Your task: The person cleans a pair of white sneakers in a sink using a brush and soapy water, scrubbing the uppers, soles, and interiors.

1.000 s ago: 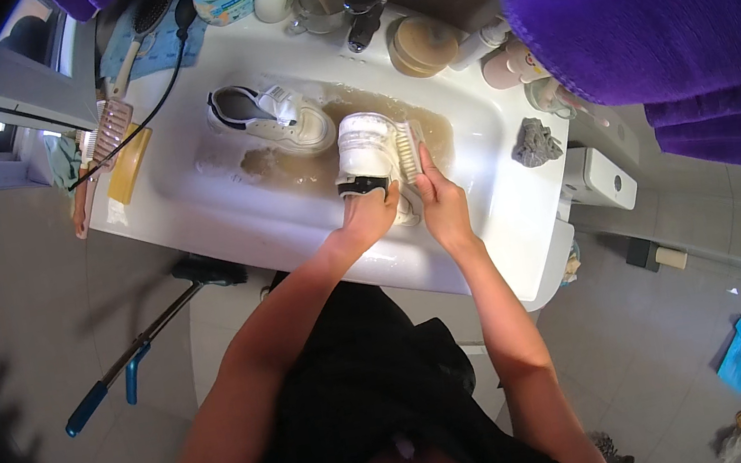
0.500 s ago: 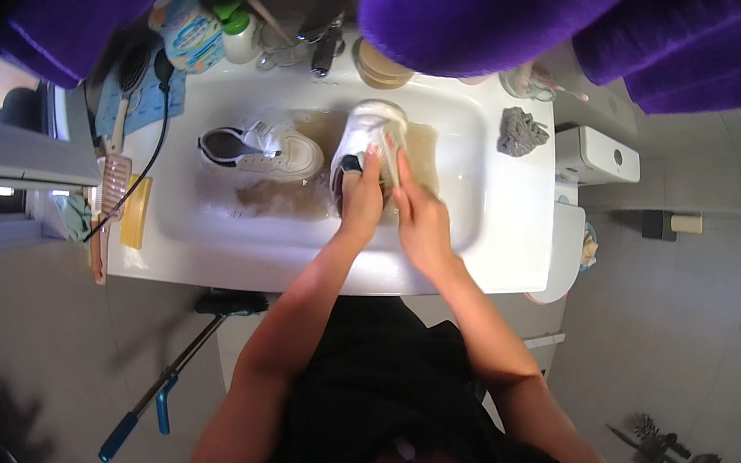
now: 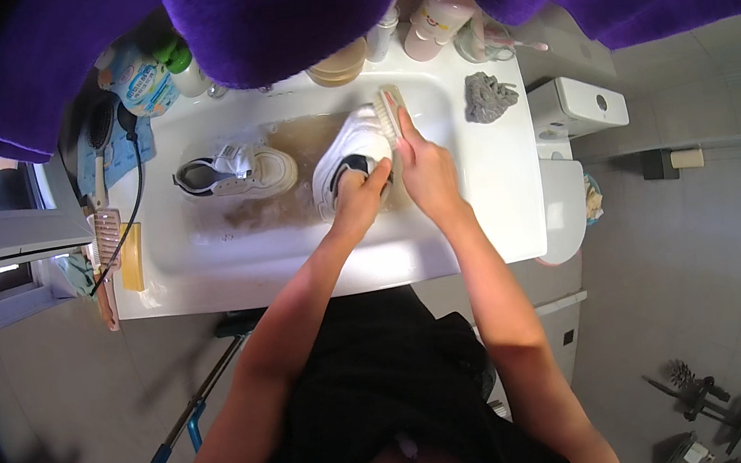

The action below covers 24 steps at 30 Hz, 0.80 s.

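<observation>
My left hand (image 3: pixel 358 197) grips a white sneaker (image 3: pixel 361 142) by its dark-lined opening, with some fingers hidden inside the shoe. The toe points away from me. In my right hand (image 3: pixel 428 168) is a scrubbing brush (image 3: pixel 390 113) with pale bristles, held against the shoe's right side near the toe. A second white sneaker (image 3: pixel 251 171) lies to the left, its toe turned right. Both shoes are in a white sink (image 3: pixel 494 213) holding shallow, brownish water (image 3: pixel 290 138).
A grey crumpled cloth (image 3: pixel 490 97) lies on the sink's right rim. On the left rim are a yellow bar-shaped thing (image 3: pixel 133 257), a pink comb (image 3: pixel 107 231) and a hairbrush (image 3: pixel 98 128). Bottles stand at the back. Purple cloth (image 3: pixel 290 13) hangs across the top.
The held sneaker is tilted differently, showing more of its white upper. My right hand has moved the brush outward to the shoe's right side. The whole view has shifted.
</observation>
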{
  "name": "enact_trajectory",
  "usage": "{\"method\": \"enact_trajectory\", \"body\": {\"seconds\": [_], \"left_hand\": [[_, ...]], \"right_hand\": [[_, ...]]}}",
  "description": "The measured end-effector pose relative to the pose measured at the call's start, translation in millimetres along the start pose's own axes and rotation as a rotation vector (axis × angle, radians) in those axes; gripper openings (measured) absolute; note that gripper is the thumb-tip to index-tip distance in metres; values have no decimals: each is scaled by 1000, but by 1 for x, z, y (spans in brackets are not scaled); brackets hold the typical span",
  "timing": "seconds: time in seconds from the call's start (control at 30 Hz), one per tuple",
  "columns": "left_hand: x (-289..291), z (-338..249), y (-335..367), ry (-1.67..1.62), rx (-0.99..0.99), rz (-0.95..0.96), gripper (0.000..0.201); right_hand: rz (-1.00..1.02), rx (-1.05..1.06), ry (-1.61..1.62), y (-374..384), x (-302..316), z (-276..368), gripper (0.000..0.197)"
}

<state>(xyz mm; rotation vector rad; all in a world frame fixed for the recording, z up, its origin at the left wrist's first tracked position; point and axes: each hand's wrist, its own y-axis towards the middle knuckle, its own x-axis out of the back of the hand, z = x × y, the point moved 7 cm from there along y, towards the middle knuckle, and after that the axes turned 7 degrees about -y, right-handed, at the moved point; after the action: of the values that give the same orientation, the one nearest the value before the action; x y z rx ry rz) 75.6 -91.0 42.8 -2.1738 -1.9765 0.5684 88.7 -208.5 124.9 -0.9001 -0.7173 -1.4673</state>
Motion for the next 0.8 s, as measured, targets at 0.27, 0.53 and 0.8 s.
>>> {"method": "enact_trajectory", "body": {"seconds": [0.27,0.53,0.8], "left_hand": [[10,-5,6,-677,130,-151,18],[8,19,7,-291,-38,-120,32],[10,2,1,-398,45,-180,27]], "right_hand": [[-90,-1,457,-23,-13,-24,48],[51,37,-88,-37,-3,24,48],[-63,135,-125,-73,-17,31,47]]}}
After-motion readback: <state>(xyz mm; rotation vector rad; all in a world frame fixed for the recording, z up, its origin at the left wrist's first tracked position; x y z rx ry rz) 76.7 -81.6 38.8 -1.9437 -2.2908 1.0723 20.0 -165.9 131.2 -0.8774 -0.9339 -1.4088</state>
